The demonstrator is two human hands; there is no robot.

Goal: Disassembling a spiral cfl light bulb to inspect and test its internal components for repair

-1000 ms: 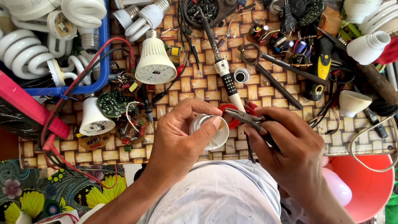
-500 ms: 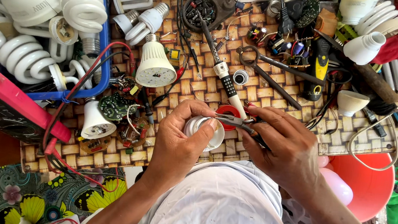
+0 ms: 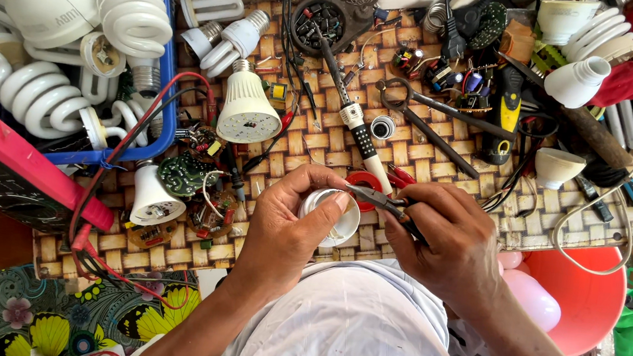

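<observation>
— Where the woven mat (image 3: 445,178) of flat, glossy straw strips meets its near edge, what do the hands hold?

— The left hand (image 3: 288,227) curls round a small white bulb housing (image 3: 330,216), smooth and round, its open mouth turned up and a little towards the right hand (image 3: 449,243). That hand pinches slim dark pliers (image 3: 378,202) with red grips; their long axis runs left to right, tips at the housing's rim.

— And around them?

— A white cone-shaped LED bulb (image 3: 247,105) lies further back, a screwdriver (image 3: 352,114) slanting beside it, black scissors (image 3: 428,119) to the right. Spiral glass lamps (image 3: 124,9) fill a blue crate (image 3: 170,96) at the far left corner.

— Any change from a moment ago?

— Barely: the pliers' tips have crept closer to the rim, both grasps unchanged.
</observation>
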